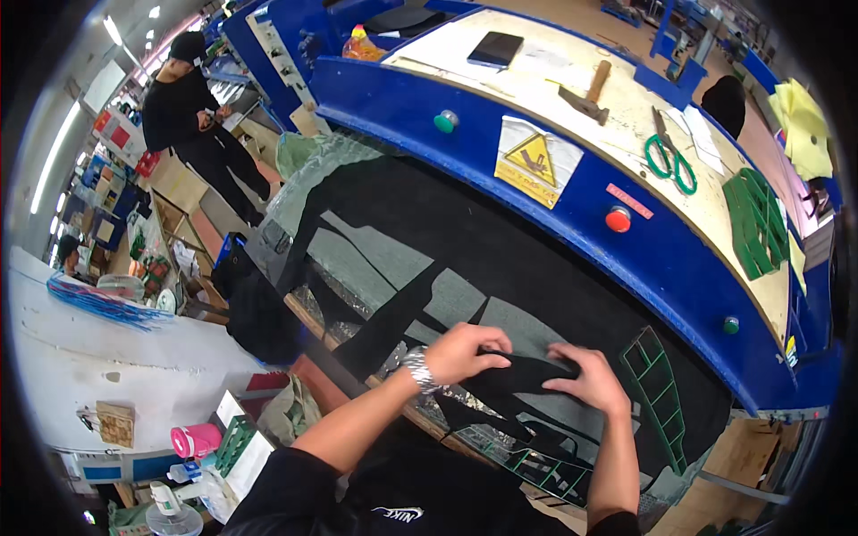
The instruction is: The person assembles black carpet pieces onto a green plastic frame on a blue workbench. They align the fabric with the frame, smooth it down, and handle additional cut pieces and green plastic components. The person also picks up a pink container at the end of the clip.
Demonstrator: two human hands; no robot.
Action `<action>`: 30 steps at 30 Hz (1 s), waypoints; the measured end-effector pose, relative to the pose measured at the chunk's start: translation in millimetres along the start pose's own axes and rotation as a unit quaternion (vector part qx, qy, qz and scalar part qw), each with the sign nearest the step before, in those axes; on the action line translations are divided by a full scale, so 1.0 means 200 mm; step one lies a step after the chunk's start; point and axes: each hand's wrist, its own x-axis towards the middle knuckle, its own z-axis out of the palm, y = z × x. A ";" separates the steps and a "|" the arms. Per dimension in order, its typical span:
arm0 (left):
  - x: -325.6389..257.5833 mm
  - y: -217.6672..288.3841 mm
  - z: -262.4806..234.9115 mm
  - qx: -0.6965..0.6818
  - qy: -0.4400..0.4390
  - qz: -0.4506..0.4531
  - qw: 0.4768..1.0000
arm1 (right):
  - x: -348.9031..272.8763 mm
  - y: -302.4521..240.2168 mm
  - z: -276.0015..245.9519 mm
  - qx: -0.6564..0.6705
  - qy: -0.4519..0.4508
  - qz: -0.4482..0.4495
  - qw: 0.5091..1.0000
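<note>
In front of me my left hand (466,354) is closed, thumb and fingers pinching one end of a dark cut piece of sheet material (523,373). My right hand (590,379) grips the other end, fingers curled around it. Under them spreads a large black sheet (536,268) with several cut-out openings, where a grey-green layer (451,299) shows. A green-edged cutting die (657,389) lies on the sheet to the right of my right hand. Below my hands, close to my body, lies another cutting die (550,469), partly hidden by my right forearm.
Across the far side runs a blue machine beam (572,223) with red and green buttons. On its pale top lie a hammer (590,94), green-handled scissors (668,161), a dark phone (496,49) and green dies (755,223). A person in black (188,116) stands far left.
</note>
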 end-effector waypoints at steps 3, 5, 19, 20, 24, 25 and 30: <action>-0.21 0.03 -0.23 -0.044 0.062 -0.041 0.996 | 0.12 0.00 0.05 0.068 -0.194 0.055 0.977; -0.38 -0.03 -0.39 -0.072 0.134 -0.099 0.983 | 0.18 0.02 0.10 0.103 -0.292 0.027 0.951; -1.32 -0.77 -0.36 -0.338 0.462 -0.268 0.775 | 1.21 -0.09 0.13 0.026 -0.166 -0.027 0.985; -1.32 -0.80 -0.35 -0.348 0.465 -0.263 0.770 | 1.28 -0.08 0.17 0.030 -0.131 -0.008 0.991; -1.33 -0.81 -0.37 -0.373 0.453 -0.304 0.750 | 1.41 -0.08 0.36 0.050 -0.008 0.056 0.997; -1.34 -0.82 -0.38 -0.381 0.449 -0.307 0.747 | 1.43 -0.11 0.39 0.035 0.016 0.062 0.997; -1.38 -0.92 -0.40 -0.388 0.395 -0.364 0.749 | 1.43 -0.15 0.51 0.010 0.126 0.106 0.986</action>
